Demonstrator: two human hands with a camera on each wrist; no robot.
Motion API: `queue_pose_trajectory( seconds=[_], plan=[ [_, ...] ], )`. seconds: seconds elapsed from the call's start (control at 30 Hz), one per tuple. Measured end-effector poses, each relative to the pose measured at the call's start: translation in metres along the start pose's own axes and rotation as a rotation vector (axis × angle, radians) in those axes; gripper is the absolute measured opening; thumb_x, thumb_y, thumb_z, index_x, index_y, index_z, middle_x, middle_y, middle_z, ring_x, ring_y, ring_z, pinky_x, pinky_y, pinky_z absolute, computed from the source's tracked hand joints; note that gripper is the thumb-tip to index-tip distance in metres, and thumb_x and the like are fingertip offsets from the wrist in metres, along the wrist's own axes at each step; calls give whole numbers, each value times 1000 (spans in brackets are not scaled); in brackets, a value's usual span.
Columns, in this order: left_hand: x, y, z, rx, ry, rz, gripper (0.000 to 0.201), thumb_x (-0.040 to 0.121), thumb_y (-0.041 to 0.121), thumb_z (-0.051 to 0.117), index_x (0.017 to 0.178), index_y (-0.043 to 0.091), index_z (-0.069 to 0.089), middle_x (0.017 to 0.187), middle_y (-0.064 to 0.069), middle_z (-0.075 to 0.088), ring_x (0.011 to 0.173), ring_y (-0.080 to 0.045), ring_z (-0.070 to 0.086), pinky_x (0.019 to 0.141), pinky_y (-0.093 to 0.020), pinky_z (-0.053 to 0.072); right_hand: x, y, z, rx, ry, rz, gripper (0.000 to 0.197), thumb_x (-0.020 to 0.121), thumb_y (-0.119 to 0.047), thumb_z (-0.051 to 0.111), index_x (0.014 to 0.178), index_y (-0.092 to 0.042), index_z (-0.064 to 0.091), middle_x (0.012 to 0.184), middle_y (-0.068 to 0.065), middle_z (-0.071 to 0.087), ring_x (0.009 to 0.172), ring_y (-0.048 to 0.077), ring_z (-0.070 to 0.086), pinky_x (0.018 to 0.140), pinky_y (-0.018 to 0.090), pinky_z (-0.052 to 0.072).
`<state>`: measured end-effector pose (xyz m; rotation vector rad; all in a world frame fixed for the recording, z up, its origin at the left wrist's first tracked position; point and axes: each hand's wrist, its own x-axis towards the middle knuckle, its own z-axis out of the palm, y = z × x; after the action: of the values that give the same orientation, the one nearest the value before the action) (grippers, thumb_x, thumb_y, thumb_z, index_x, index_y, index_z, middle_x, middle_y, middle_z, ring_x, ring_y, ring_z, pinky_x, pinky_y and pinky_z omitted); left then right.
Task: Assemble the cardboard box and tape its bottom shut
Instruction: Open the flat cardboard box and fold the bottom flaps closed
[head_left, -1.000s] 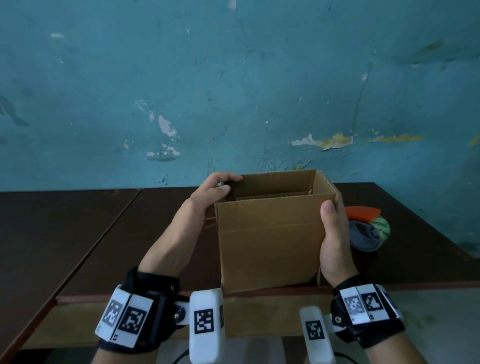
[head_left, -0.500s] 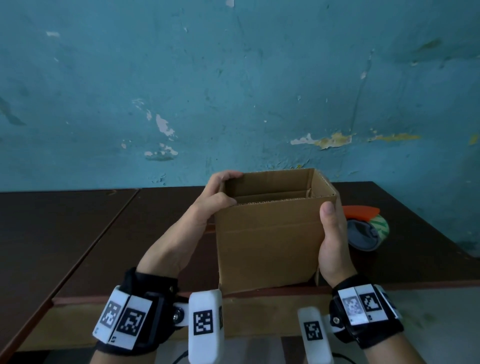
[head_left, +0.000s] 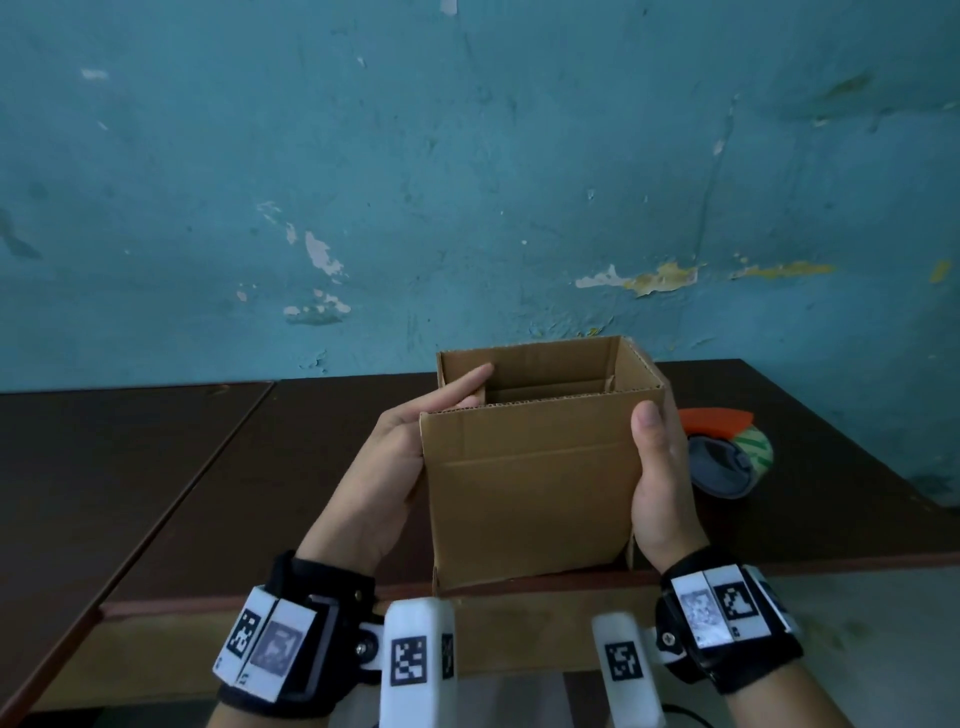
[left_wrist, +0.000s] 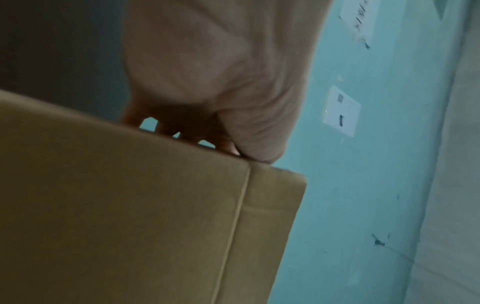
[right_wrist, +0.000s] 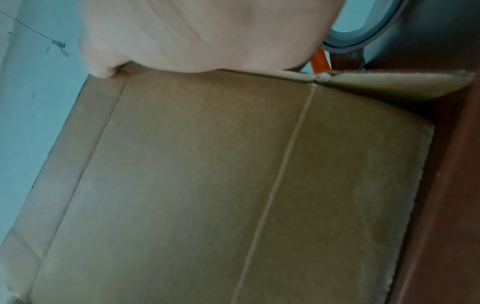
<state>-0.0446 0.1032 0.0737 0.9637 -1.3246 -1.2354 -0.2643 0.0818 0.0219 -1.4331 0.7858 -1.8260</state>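
Observation:
A brown cardboard box stands upright at the near edge of the dark table, its top open. My left hand lies against the box's left side. Its straight fingers reach over the left edge and press the left flap down inside the opening. My right hand holds the right side, thumb on the front face, fingers hidden behind. The left wrist view shows the thumb at a box corner. The right wrist view shows the box wall under the palm.
A tape dispenser with an orange guard and a green-striped roll lies on the table just right of the box, close behind my right hand. A second dark table adjoins on the left. A teal wall rises behind.
My left fingers, earlier curled over the top of the left flap, now stretch straight into the opening, and that flap has folded inward. The right hand keeps its hold.

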Motion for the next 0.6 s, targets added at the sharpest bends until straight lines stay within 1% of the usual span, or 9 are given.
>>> queue_pose_trajectory(
  seconds=[0.1,0.17,0.2,0.27,0.33,0.4,0.47,0.53,0.6],
  plan=[
    [3,-8,3,-41,84,38,42,102,-3,47,126,18,75,111,-8,80,100,-19,76,82,-26,61,0,-1,1,-4,-19,3,83,90,-68,57,153,-15,41,148,12,55,140,34,49,116,64,33],
    [6,-10,3,-100,137,34,40,102,-5,43,120,12,75,100,-13,79,83,-20,74,67,-26,61,0,-1,0,-6,-25,6,76,94,-60,55,152,-12,41,146,12,56,137,31,52,114,63,37],
    [8,-11,3,-118,154,31,39,102,-6,42,118,10,74,96,-13,77,79,-20,72,64,-26,61,1,0,-1,-8,-17,5,71,96,-53,52,151,-10,41,144,12,57,135,30,55,114,61,39],
    [11,-13,3,-133,156,25,39,102,-6,42,117,11,73,94,-13,76,77,-20,70,62,-27,60,1,-1,-1,-15,-8,5,68,95,-46,48,149,-6,42,140,12,60,130,26,58,112,57,42],
    [11,-13,2,-131,129,15,37,103,-2,43,119,14,72,96,-12,75,77,-19,69,62,-28,59,1,-1,0,2,-14,6,69,95,-48,50,148,-6,42,139,13,61,129,27,59,111,55,44],
    [10,-13,2,-126,104,5,35,103,0,44,121,16,70,95,-9,74,76,-18,68,63,-28,58,-1,-4,2,10,-18,8,78,93,-60,57,147,-6,43,139,14,60,129,30,59,111,57,44],
    [10,-13,1,-120,87,-1,34,103,1,45,122,16,68,94,-8,73,74,-17,67,63,-29,56,-1,-6,4,1,-15,5,83,88,-69,58,143,-7,48,135,14,62,128,33,59,110,62,42],
    [11,-13,1,-116,76,-3,33,103,2,44,123,16,67,95,-8,73,75,-18,66,63,-29,55,0,-5,4,-18,-11,-17,74,88,-70,57,135,-12,55,127,14,66,123,36,60,108,66,40],
    [11,-13,0,-112,68,-6,33,104,4,44,124,17,67,98,-9,72,77,-19,66,64,-30,55,1,-3,4,-33,-13,-24,68,90,-68,56,130,-13,59,122,13,67,121,37,61,108,66,40]
  ],
)
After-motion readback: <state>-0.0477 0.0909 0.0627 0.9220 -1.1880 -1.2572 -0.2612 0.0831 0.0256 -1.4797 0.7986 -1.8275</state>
